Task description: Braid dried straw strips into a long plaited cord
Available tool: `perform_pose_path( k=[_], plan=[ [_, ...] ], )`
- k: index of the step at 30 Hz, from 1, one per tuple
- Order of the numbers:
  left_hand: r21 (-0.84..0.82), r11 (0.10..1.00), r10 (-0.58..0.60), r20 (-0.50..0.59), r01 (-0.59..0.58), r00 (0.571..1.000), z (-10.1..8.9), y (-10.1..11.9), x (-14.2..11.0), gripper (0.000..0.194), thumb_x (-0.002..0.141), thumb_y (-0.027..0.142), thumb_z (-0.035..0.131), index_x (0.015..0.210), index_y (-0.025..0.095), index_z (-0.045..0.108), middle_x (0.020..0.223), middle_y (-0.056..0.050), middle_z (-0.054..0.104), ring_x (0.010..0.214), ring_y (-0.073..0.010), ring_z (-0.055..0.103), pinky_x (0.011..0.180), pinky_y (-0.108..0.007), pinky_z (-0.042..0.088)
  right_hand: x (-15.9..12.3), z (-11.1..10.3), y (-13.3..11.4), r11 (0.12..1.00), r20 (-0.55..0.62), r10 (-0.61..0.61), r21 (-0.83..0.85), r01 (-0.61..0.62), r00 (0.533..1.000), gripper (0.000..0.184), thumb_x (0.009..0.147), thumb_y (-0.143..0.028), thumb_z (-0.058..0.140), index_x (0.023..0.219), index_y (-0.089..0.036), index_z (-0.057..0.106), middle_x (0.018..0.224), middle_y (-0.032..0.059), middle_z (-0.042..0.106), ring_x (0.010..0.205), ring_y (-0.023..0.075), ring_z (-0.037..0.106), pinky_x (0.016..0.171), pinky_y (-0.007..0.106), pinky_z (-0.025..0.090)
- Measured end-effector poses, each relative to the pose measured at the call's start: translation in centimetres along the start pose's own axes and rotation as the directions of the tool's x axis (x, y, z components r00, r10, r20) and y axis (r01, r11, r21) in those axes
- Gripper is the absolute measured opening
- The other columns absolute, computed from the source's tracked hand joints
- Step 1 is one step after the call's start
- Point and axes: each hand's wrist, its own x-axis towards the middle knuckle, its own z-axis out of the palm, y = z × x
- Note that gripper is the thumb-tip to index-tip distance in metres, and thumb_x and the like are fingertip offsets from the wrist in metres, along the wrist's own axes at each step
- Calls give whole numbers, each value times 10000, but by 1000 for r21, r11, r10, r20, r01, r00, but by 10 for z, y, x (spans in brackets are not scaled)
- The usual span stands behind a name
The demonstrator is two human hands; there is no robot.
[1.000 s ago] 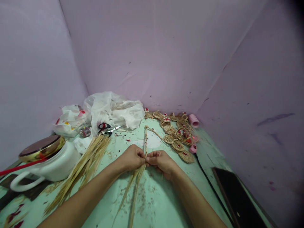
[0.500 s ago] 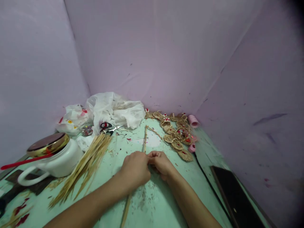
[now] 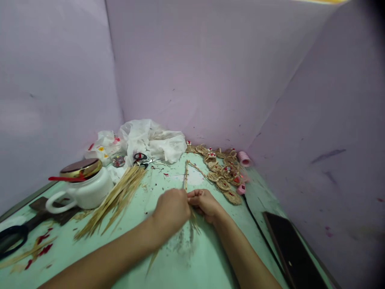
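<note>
A thin straw cord [image 3: 185,175] stands up from between my hands, bends sharply at its top and runs right to the coiled straw pieces [image 3: 223,184]. My left hand [image 3: 173,208] is closed on the cord's near end, back of the hand up, its fingertips mostly hidden. Close beside it, my right hand [image 3: 207,204] pinches the cord with thumb and forefinger. Loose straw ends [image 3: 194,223] stick out below the hands, and another strand [image 3: 152,261] shows under my left forearm. Left of my hands lies a bundle of dry straw strips [image 3: 116,202].
At left are a white mug [image 3: 94,189] with a gold-rimmed lid [image 3: 81,167], a red stick [image 3: 66,179] and large dark-handled scissors [image 3: 22,235]. Small scissors [image 3: 140,158] lie by white plastic bags [image 3: 150,138]. At right are a pink spool [image 3: 244,159], a black cable [image 3: 260,230] and a dark flat slab [image 3: 293,251].
The view has turned slightly left, bringing more of the large scissors in. Loose straw ends now show below my hands. Both hands keep their grip on the cord.
</note>
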Motion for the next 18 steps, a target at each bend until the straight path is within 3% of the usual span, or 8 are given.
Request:
perform_pose_path(
  k=[1,2,4,6,8,11,14,18],
  plan=[
    [-90,996,-38,-103,28,994,-4,-4,4,220,714,184,443,824,127,625,765,-119,632,756,-208,588,668,-281,403,1,-1,1,1000,21,-10,-1,10,1000,129,496,-130,557,621,-115,588,392,-48,502,283,19,245,334,199,91],
    [-229,970,-105,-92,82,990,-7,-7,9,249,697,172,459,892,122,607,714,-89,628,662,-177,583,610,-257,403,1,-1,2,1000,36,-21,1,21,999,136,495,-133,556,626,-115,591,407,-41,519,284,19,248,334,201,88],
    [-496,820,-239,159,286,958,-6,-13,18,291,669,141,467,939,99,570,520,-18,564,437,-125,500,461,-223,357,1,-2,4,999,45,-46,2,46,998,142,490,-137,559,627,-115,591,425,-35,534,288,18,252,336,202,90],
    [-645,634,-201,394,426,897,1,-17,24,185,638,103,467,787,82,574,439,12,503,346,-80,412,381,-190,289,0,-1,5,998,57,-67,9,66,996,138,489,-145,562,621,-114,588,436,-32,538,302,21,284,341,198,110],
    [-698,535,-118,496,476,860,8,-21,28,69,617,95,469,607,91,537,432,2,499,332,-60,392,348,-173,251,-1,0,4,998,58,-68,0,68,996,132,495,-158,564,618,-116,583,432,-29,534,319,30,321,350,194,133],
    [-650,607,-131,486,457,864,16,-24,32,108,591,123,471,486,115,490,368,6,455,298,-69,362,312,-184,211,-2,1,2,992,39,-96,-82,99,995,111,503,-144,554,610,-120,574,442,-28,536,355,38,360,375,185,185],
    [-568,739,-177,356,363,917,20,-24,34,92,543,123,468,452,141,469,288,49,347,258,-70,277,300,-200,161,0,3,2,946,-12,-196,-264,186,980,68,501,-98,526,560,-121,551,455,-27,526,407,47,383,416,181,242],
    [-521,817,-169,192,246,967,23,-23,33,138,490,88,464,409,165,383,271,82,226,277,-52,214,320,-204,110,-2,3,0,748,-146,-350,-638,182,925,67,500,-119,532,538,-121,588,469,-10,525,457,75,409,434,195,257]
  ],
)
